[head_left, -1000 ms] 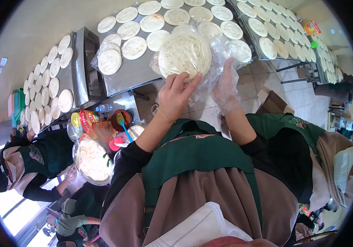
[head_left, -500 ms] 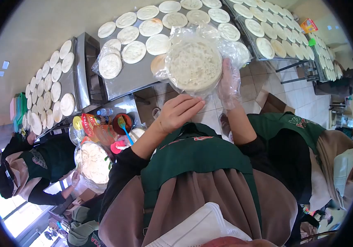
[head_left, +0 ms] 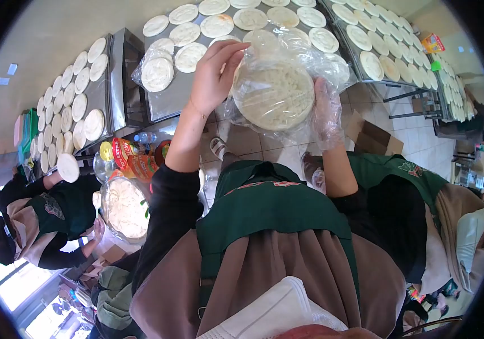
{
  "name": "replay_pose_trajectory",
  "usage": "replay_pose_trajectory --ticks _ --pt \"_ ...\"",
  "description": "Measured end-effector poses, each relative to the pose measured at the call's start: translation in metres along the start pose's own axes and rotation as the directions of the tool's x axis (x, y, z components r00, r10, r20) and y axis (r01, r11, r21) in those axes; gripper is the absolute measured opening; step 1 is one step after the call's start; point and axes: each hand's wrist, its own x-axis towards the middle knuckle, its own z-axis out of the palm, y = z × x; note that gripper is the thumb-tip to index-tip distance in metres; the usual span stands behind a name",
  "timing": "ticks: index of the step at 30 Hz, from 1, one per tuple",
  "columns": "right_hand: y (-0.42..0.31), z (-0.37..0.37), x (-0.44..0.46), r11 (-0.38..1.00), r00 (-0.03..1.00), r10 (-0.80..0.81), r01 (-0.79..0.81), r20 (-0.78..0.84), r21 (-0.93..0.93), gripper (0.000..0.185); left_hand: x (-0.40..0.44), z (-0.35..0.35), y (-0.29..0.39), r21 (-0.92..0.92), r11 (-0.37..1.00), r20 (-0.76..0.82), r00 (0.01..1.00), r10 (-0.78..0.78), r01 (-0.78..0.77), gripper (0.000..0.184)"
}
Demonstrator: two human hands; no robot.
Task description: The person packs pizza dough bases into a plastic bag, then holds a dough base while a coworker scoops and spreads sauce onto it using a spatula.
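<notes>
1. Two hands at the bread (head_left: 273, 97), which sits inside a clear bag (head_left: 295, 39), between them.
2. Left hand (head_left: 217, 72): bare, off the bread's upper left edge; fingers bent, tips nearly together, pinching bag film, not the bread.
3. Right hand (head_left: 328, 116): gloved, along the bread's right edge, film between; can't tell how far its fingers close, partly hidden.
4. Table (head_left: 160, 107): beyond the bread, rows of discs (head_left: 250, 19) on it.
5. Carton (head_left: 375, 135): right of the bread, on the floor.
</notes>
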Motion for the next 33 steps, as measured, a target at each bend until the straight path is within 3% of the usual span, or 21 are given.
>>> replay_pose_trajectory --ticks 4,5,6,9,12,14,16,18,19,21,23,25,26,28,30,31,32,33 --pt "-0.005 -0.009 -0.001 0.96 0.999 0.035 -0.024 0.035 -0.278 0.044 0.005 0.002 -0.006 0.022 0.998 0.156 0.986 -0.056 0.053 0.018" --pt "-0.006 -0.011 -0.002 0.922 0.999 0.01 0.007 0.043 -0.387 0.043 0.002 0.003 -0.011 -0.085 0.977 0.213 0.961 -0.176 0.198 0.017" --pt "-0.008 -0.011 -0.003 0.922 0.999 0.005 0.01 0.038 -0.387 0.043 0.003 0.003 -0.011 -0.18 0.922 0.282 0.916 -0.285 0.342 0.016" --pt "-0.015 -0.008 -0.01 0.911 0.999 -0.046 0.05 0.019 -0.409 0.047 0.004 0.003 -0.01 -0.217 0.922 0.302 0.921 -0.247 0.319 0.013" --pt "-0.023 -0.004 -0.015 0.911 0.998 0.038 -0.054 -0.047 -0.408 0.046 0.005 0.006 -0.011 -0.26 0.918 0.274 0.934 -0.229 0.301 0.009" --pt "-0.019 -0.008 -0.014 0.974 0.997 0.077 -0.07 0.026 -0.216 0.043 0.002 0.01 -0.014 -0.342 0.891 0.271 0.939 -0.212 0.299 0.008" --pt "-0.018 -0.009 -0.015 0.98 0.994 0.101 -0.094 0.031 -0.176 0.042 -0.005 0.014 -0.019 -0.421 0.858 0.263 0.945 -0.196 0.296 0.007" --pt "-0.012 -0.012 -0.013 0.983 0.991 0.129 -0.123 0.036 -0.134 0.041 -0.014 0.019 -0.023 -0.804 0.508 0.194 0.944 -0.267 0.309 0.01" --pt "-0.001 -0.017 -0.008 0.991 0.992 0.121 -0.119 0.027 -0.064 0.039 -0.018 0.021 -0.026 -0.803 0.508 0.197 0.943 -0.267 0.312 0.01" --pt "0.011 -0.022 -0.007 0.993 0.993 0.116 -0.116 0.015 0.008 0.038 -0.024 0.024 -0.031 -0.925 0.246 0.177 0.9 -0.397 0.291 0.011" --pt "0.016 -0.02 -0.013 0.991 0.996 0.093 -0.091 0.016 -0.093 0.037 -0.032 0.025 -0.029 -0.912 0.252 0.177 0.865 -0.469 0.323 0.005" --pt "0.017 -0.016 -0.018 0.986 0.995 0.098 -0.094 0.02 -0.138 0.036 -0.043 0.028 -0.032 -0.59 0.686 -0.151 0.776 -0.612 0.426 0.011" --pt "0.016 -0.014 -0.018 0.979 0.995 0.099 -0.093 0.022 -0.183 0.036 -0.052 0.03 -0.036 -0.597 0.684 -0.144 0.784 -0.604 0.418 0.011" --pt "0.041 -0.025 -0.011 0.888 0.999 -0.002 -0.013 -0.034 -0.46 0.036 -0.076 0.044 -0.045 -0.171 0.838 -0.168 0.822 -0.544 0.519 0.019" --pt "0.026 -0.013 -0.024 0.77 0.997 0.021 -0.062 -0.072 -0.635 0.037 -0.091 0.057 -0.05 -0.206 0.806 -0.104 0.806 -0.582 0.555 0.017" --pt "0.066 -0.032 -0.023 0.474 0.862 -0.492 0.385 0.124 -0.792 0.026 -0.098 0.064 -0.055 -0.374 0.76 -0.076 0.799 -0.596 0.531 0.014" --pt "0.06 -0.032 -0.017 0.737 0.922 -0.336 0.385 0.193 -0.556 0.022 -0.102 0.064 -0.051 -0.44 0.706 -0.019 0.781 -0.625 0.555 0.011" --pt "0.065 -0.034 -0.028 0.742 0.934 -0.323 0.349 0.151 -0.573 0.022 -0.112 0.069 -0.049 -0.438 0.687 0.026 0.772 -0.635 0.58 0.011"
